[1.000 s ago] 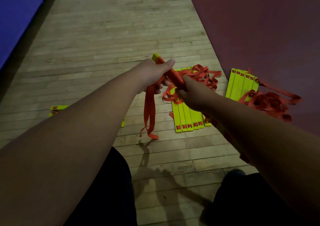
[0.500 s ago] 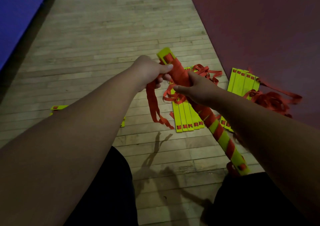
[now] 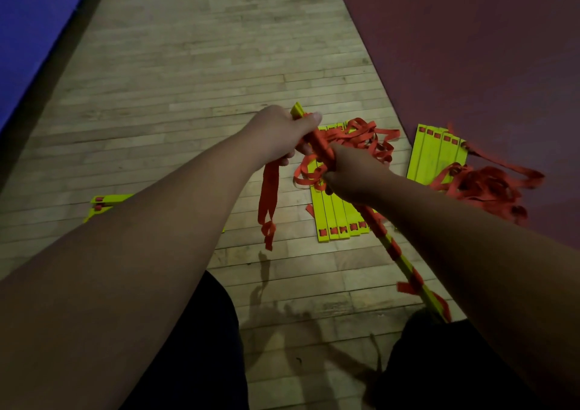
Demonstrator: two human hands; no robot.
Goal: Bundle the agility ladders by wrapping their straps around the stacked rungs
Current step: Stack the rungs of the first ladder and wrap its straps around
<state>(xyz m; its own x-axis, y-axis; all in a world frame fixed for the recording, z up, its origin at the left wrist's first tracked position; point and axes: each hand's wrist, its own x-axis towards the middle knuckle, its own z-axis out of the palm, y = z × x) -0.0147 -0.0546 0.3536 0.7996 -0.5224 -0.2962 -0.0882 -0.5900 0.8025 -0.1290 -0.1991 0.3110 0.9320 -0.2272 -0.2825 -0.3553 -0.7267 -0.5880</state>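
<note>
Although a few yellow rungs lay on the wooden floor well out to the left of the left hand, they had no part in the step in hand, which I judged to be the winding of a strap onto one stacked ladder, close to its finish. The left hand was closed, its fingers curled round the loose strap tail, which hung below it as a doubled orange ribbon, and its thumb was laid flat on the top end of the bundle. That bundle ran slantwise from the left thumb, through the right hand and on down toward the person's right leg, with orange turns showing along the yellow. The right hand was wrapped round its middle in a firm fist, just right of and below the left. Under the right hand an unbundled ladder lay flat with its straps in a tangle (plainly next in line). Farther right another ladder sat at the edge of the red mat beside its heaped straps. The next move, I judged, called for pulling the short tail taut, passing it round the top end and tucking it under a turn while the right hand kept the rungs from fanning.
</note>
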